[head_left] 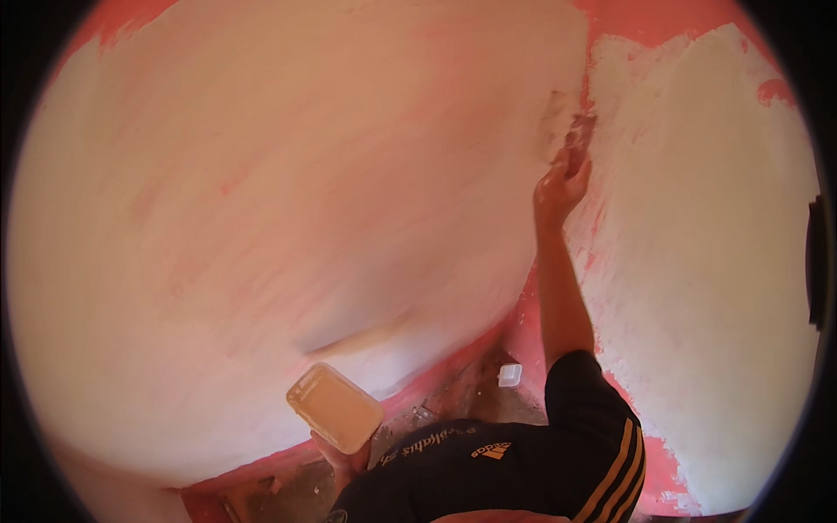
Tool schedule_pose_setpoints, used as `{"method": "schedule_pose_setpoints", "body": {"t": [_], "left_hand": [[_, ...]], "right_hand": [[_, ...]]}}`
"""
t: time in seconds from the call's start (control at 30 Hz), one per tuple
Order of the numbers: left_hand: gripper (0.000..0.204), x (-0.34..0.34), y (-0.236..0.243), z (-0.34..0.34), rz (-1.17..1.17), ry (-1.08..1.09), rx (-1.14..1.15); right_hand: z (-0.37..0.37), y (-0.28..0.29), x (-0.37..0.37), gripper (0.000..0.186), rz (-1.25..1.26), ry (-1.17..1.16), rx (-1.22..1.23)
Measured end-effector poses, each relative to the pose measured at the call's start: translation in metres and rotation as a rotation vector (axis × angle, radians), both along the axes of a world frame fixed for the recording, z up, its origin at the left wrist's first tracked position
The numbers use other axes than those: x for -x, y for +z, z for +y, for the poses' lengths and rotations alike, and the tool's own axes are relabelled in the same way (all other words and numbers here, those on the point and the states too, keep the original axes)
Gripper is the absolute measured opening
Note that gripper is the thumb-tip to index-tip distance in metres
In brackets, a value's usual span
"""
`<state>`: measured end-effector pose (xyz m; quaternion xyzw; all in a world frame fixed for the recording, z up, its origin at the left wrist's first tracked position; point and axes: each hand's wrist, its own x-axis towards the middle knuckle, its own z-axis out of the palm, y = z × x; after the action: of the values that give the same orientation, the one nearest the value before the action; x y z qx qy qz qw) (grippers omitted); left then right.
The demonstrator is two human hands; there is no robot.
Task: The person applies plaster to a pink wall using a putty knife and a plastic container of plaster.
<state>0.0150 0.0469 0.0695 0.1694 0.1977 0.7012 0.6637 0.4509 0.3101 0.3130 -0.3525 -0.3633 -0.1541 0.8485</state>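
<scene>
Looks like a good way along with the spreading of pale paste [342, 411]. Mostly done, it seems: the big left wall [261, 174] and much of the right wall [724, 192], creamy white nearly all over. Not done yet: red patches [636, 19] at the top, bits of red down the corner [588, 78], and a red strip [440, 381] along the bottom. Thin in places on the left wall too, with smears of pink, so maybe in need of more. Held tight in the right grip [561, 189]: a flat tool [578, 144], up high by the corner. Too blurry to tell if touching the wall. Held from below in the left grip [342, 458]: a tub [302, 383], low down, in front of the left wall. Shaped like a box with round corners, tipped a bit, and quite full of smooth, tan paste. Down on the messy floor [471, 401], near the corner: a small white box [510, 375], well apart from both grips.
</scene>
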Motion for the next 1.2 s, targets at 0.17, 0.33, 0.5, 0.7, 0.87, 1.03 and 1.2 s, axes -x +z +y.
{"method": "schedule_pose_setpoints", "body": {"t": [0.17,0.33,0.5,0.7,0.87,1.03,1.2], "left_hand": [[0.026,-0.151,0.046,0.053,-0.108,0.134,0.128],[0.026,-0.253,0.065,0.088,0.398,0.300,-0.027],[0.026,-0.307,0.047,0.092,0.252,0.276,0.042],[0.054,-0.351,0.017,0.124,-0.045,0.056,0.040],[0.055,-0.313,-0.008,0.109,-0.145,0.103,0.033],[0.046,-0.220,-0.011,0.057,-0.170,0.223,0.134],[0.042,-0.111,-0.012,0.010,-0.099,0.257,0.118]], "right_hand": [[0.087,0.070,-0.210,0.039,0.004,-0.153,0.231],[0.137,0.109,-0.266,0.044,-0.277,-0.367,0.094],[0.100,0.060,-0.146,0.051,-0.652,-0.215,0.233],[0.037,-0.007,0.057,0.032,-0.619,0.499,-0.089],[0.066,-0.041,0.045,0.031,-0.679,0.659,-0.374],[0.095,-0.045,-0.102,0.034,-0.162,0.167,-0.052],[0.081,-0.054,-0.047,0.027,0.086,0.111,0.243]]}}
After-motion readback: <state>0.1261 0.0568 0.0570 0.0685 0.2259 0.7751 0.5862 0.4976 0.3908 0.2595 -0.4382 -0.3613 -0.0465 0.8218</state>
